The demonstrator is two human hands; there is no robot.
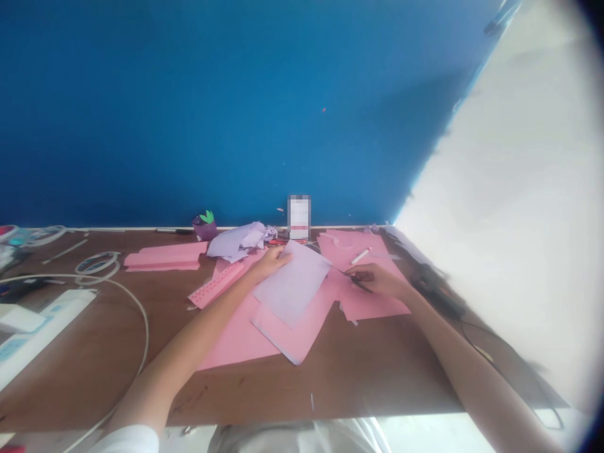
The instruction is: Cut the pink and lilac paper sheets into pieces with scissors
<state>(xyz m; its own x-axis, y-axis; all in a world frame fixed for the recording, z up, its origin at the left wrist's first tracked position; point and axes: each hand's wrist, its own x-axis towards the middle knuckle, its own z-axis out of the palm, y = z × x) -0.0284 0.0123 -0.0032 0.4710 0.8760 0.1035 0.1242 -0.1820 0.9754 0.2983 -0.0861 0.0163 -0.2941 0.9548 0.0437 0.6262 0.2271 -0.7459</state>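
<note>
A blue wall [189, 113] rises behind the wooden bench [358, 384]. At the left, a white cable [144, 327] curves past a pink perforated strip [217, 284]. The left hand [271, 263] lies with its grip spread, pressing down a lilac sheet [292, 283] that rests on a pink card [236, 340]. Just beside the sheet's corner, the right hand [377, 281] has its grip pressed together, pinching a slim black tool [361, 284], too blurred to name, above another pink card [372, 308].

We are reading no legible text: the pixelated patch [299, 217] at the tabletop's back edge is blurred out, and markings on the pink ruler [217, 284] and print on the white box [47, 330] stay too soft.
</note>
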